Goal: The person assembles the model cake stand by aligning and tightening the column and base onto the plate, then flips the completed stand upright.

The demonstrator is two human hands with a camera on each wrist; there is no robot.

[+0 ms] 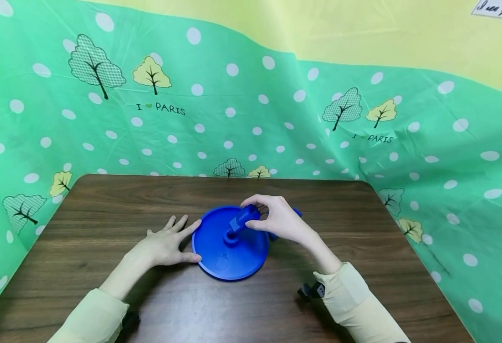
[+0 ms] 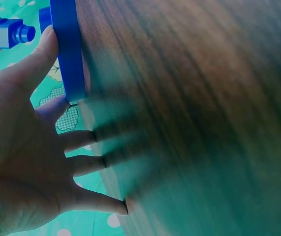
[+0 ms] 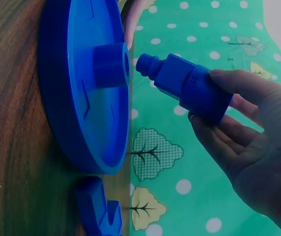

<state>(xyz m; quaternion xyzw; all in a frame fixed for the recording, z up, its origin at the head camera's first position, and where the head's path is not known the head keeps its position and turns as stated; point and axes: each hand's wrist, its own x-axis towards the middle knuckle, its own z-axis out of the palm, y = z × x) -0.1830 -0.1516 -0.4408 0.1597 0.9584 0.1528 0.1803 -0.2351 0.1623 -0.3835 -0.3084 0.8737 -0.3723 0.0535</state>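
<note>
A round blue plastic base [image 1: 216, 257] with a raised rim and a hollow central socket [image 3: 112, 66] lies on the table. My left hand [image 1: 167, 245] is spread flat at its left side, thumb and index finger touching the rim. In my right hand [image 1: 283, 221] a blue connector piece [image 3: 194, 88] with a hexagonal middle and a narrow ridged plug is pinched between thumb and fingers. The plug end points down toward the socket, a small gap apart in the right wrist view. In the left wrist view the connector [image 2: 8, 34] also hangs clear of the base.
Another blue part [image 3: 98, 209] with a notch lies on the table just right of the base, partly hidden by my right hand in the head view. Behind the brown wooden table [image 1: 148, 200] hangs a green dotted cloth [image 1: 242, 128].
</note>
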